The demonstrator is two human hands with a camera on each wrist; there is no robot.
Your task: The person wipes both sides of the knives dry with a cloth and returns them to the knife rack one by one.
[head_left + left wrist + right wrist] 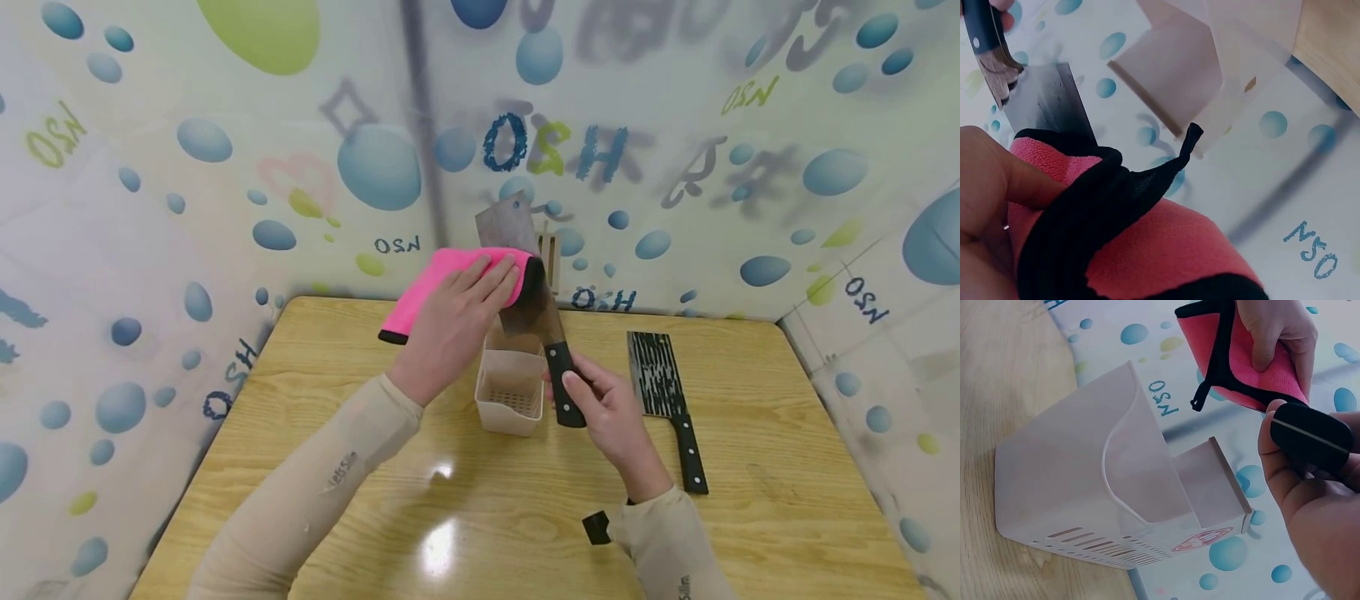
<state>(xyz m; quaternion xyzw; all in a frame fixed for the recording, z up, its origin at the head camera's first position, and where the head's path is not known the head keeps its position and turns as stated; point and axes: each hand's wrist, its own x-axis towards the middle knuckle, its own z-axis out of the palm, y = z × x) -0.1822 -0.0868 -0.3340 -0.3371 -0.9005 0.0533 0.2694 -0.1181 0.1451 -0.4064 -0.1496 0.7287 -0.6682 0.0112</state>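
My right hand (613,417) grips the black riveted handle of a cleaver (564,379), which it holds up and tilted over a pale knife holder (506,421). In my left hand (453,325) is a pink cloth with black edging (426,292), laid across the cleaver's blade. In the left wrist view the thumb presses into the folded cloth (1172,244), and part of the blade (1050,103) shows beyond it. The cloth hides the middle of the blade. The handle's butt end (1311,436) faces the right wrist camera.
A second cleaver (654,375) with a dark streaked blade lies on the wooden table (360,517), right of the holder. A small black piece (597,527) shows beside my right sleeve. Behind the table stands a backdrop (480,100) printed with blue and green dots.
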